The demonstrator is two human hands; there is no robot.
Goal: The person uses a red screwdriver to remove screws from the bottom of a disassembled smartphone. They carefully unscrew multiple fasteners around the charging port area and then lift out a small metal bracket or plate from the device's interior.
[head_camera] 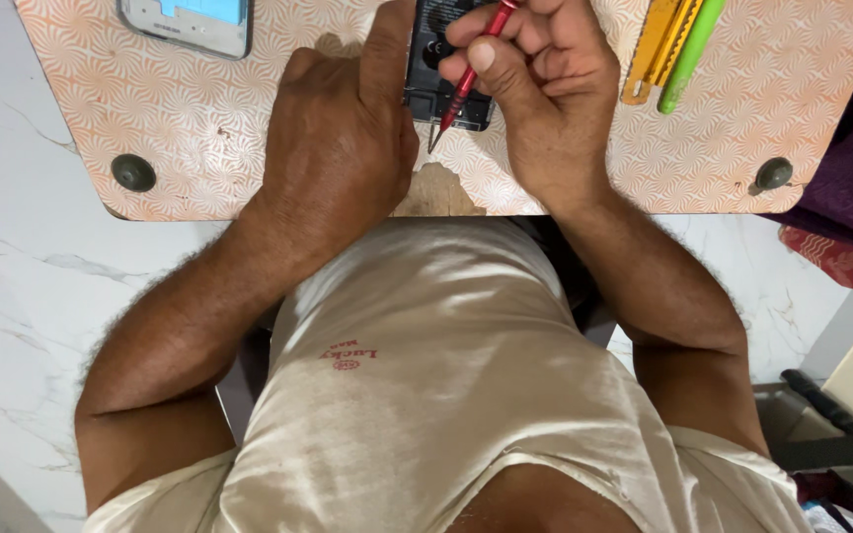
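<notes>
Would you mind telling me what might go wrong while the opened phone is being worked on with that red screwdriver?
1. The red screwdriver in the right hand points toward the left hand pinning the dark opened phone; a slip might jab a finger or scratch the parts.
2. The work sits near the table edge, so small parts might fall to the floor.

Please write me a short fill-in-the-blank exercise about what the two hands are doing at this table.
1. The right hand grips a slim ____ tool.
2. The left hand presses on a dark ____ device.
3. A second phone lies to the ____ of the left hand.

Missing words: red; opened; left
</notes>
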